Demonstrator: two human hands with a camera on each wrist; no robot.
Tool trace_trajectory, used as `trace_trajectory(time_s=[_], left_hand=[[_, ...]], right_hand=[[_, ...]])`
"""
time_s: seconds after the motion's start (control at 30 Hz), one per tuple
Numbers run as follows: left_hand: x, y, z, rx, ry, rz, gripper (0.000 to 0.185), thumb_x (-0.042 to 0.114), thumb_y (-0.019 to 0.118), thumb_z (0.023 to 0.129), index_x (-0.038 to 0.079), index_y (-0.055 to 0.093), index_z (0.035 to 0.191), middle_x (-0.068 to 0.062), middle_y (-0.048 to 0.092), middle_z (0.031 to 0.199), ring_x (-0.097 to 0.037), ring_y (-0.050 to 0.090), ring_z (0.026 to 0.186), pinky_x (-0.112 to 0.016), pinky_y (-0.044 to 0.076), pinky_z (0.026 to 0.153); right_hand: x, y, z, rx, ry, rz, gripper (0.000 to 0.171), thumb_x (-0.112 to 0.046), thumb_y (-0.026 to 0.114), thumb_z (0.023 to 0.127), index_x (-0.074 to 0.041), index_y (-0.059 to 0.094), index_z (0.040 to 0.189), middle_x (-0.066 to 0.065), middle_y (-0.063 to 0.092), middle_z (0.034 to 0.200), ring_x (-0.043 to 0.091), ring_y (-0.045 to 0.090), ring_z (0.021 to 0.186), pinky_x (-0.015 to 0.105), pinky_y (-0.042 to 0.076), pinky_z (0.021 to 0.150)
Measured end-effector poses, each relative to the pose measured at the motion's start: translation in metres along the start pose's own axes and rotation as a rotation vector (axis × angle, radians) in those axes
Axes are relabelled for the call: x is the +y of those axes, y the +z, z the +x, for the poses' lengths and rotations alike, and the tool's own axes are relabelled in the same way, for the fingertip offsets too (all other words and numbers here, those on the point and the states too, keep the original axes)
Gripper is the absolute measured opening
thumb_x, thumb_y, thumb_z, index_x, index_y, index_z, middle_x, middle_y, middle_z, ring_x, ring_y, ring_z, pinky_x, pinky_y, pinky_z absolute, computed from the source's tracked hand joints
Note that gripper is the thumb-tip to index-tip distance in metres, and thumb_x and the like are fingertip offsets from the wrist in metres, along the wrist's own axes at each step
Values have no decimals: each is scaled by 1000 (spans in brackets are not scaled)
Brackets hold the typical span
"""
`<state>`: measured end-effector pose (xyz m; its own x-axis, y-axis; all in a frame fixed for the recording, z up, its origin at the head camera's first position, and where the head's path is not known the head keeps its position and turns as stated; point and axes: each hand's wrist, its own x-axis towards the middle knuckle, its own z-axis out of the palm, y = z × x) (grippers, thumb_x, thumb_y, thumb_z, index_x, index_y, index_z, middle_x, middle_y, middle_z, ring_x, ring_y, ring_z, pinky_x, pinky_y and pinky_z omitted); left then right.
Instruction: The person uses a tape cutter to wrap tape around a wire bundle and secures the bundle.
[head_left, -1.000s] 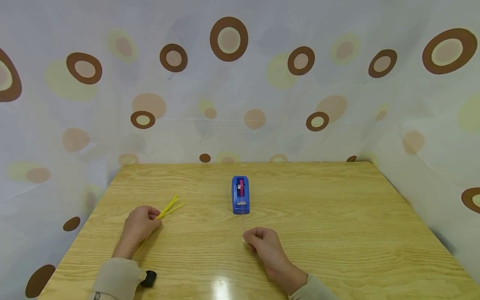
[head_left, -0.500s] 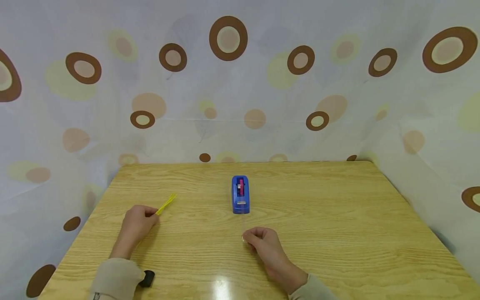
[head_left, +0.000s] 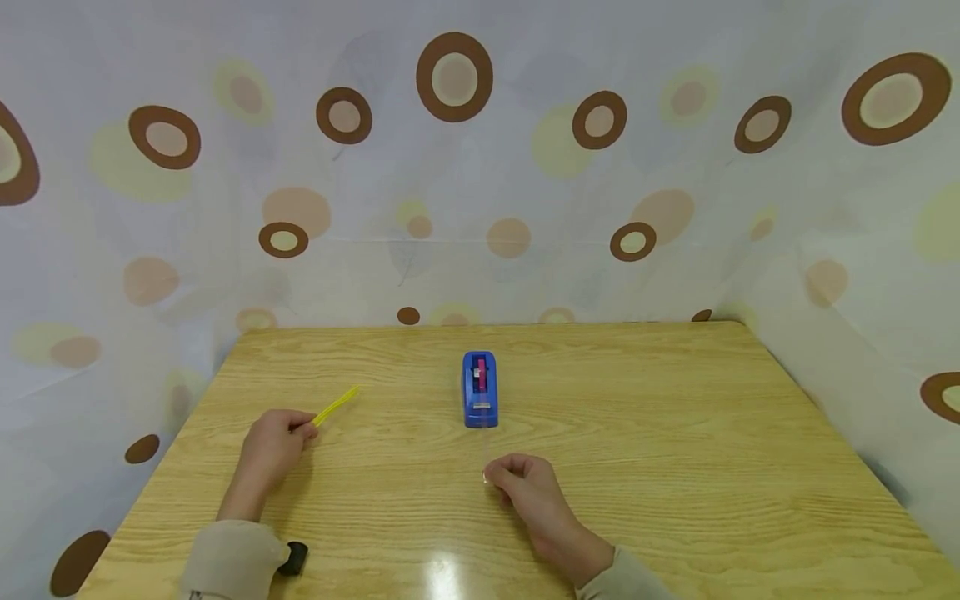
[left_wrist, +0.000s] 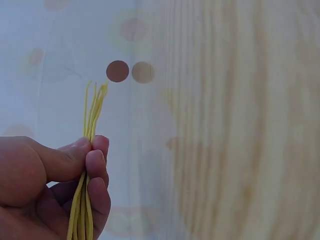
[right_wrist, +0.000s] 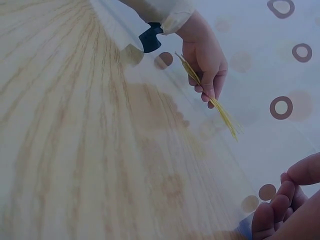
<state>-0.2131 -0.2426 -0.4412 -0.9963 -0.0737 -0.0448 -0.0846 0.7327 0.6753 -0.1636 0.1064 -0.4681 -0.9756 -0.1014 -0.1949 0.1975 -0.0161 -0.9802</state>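
Note:
My left hand pinches a bundle of thin yellow strands between thumb and fingers, over the left of the table. In the left wrist view the strands lie side by side, their upper ends sticking out above the fingertips. A blue tape dispenser with a pink core stands at mid-table. From its front a strip of clear tape runs toward my right hand, which pinches the free end between thumb and forefinger. The right wrist view shows both hands, with a blue corner of the dispenser partly hidden behind the right one.
The wood-grain table is backed and flanked by a pale curtain printed with brown and yellow circles. A black strap piece sits at the left cuff. Light glares on the table's near part.
The yellow strands were spread apart a second ago and now lie gathered into a narrow bundle. My left hand has shifted slightly left. The right hand and dispenser stay put.

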Motion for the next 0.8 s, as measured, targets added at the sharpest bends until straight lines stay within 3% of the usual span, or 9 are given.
trace_trajectory(time_s=[0.23, 0.53, 0.8], left_hand=[[6, 3, 0, 30, 53, -38, 22, 5, 63, 96, -4, 71, 114, -22, 69, 107, -31, 66, 91, -42, 54, 74], [11, 5, 0, 21, 59, -39, 19, 8, 66, 95, 0, 75, 110, -19, 70, 106, -33, 66, 94, -43, 54, 75], [20, 9, 4, 13, 146, 15, 13, 6, 70, 91, 3, 78, 101, -15, 72, 103, -35, 64, 98, -45, 53, 78]], right_hand=[[1, 0, 0, 14, 15, -18, 15, -7, 63, 93, 7, 67, 93, 3, 61, 86, 13, 51, 73, 26, 47, 65], [0, 1, 0, 14, 17, -23, 14, -8, 64, 92, 6, 68, 92, 1, 58, 79, 13, 51, 71, 25, 46, 64], [-4, 2, -2, 25, 33, -30, 16, -8, 64, 92, 7, 67, 94, 2, 58, 79, 14, 51, 72, 26, 46, 65]])
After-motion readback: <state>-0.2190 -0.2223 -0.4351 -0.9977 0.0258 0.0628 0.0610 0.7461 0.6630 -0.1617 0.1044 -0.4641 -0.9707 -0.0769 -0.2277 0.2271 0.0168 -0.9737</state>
